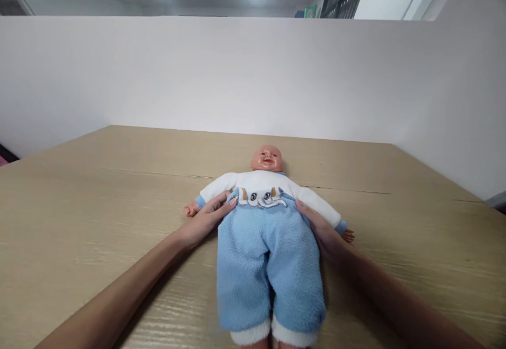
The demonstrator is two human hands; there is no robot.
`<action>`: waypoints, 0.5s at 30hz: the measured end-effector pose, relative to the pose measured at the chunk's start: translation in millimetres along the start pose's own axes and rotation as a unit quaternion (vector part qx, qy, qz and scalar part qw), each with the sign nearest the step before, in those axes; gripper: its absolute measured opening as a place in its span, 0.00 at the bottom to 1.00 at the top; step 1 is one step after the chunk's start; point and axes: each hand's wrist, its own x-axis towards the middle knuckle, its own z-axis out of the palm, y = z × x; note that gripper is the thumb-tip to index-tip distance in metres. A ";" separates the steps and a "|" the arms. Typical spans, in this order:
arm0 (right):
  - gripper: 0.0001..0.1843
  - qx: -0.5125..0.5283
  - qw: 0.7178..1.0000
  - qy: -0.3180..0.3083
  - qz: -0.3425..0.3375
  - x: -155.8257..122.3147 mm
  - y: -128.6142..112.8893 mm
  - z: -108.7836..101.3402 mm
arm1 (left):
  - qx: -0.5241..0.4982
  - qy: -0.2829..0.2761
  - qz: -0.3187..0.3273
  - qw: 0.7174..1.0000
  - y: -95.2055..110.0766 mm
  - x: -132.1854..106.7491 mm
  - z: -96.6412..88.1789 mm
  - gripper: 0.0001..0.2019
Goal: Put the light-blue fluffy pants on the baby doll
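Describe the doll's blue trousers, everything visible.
The blue trousers look like fleece, with fuzzy white cuffs at the leg ends. They are on the doll, face up on the table, legs toward the camera. A white animal-face decoration with two eyes sits at the waist. The left hand and right hand touch opposite sides there.

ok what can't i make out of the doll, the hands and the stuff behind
All in the head view:
Feet of the doll: cut off by the bottom edge.
Its back: hidden, turned to the table.
Some fingertips of the left hand and right hand: hidden at the doll's sides.
Green thing over the wall: too small.
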 end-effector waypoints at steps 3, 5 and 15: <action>0.21 -0.086 0.995 0.006 -0.047 -3.7 -7.3 -3.3 | 0.065 0.016 0.011 0.998 14.7 -3.8 -1.5 0.22; 0.19 -0.197 0.970 -0.034 -0.137 -9.9 -21.0 -1.3 | 0.130 0.000 0.030 0.991 32.4 -6.3 -1.7 0.22; 0.26 -0.238 0.961 -0.017 -0.140 16.2 -23.4 2.5 | 0.261 -0.020 0.066 0.963 50.8 16.1 1.2 0.24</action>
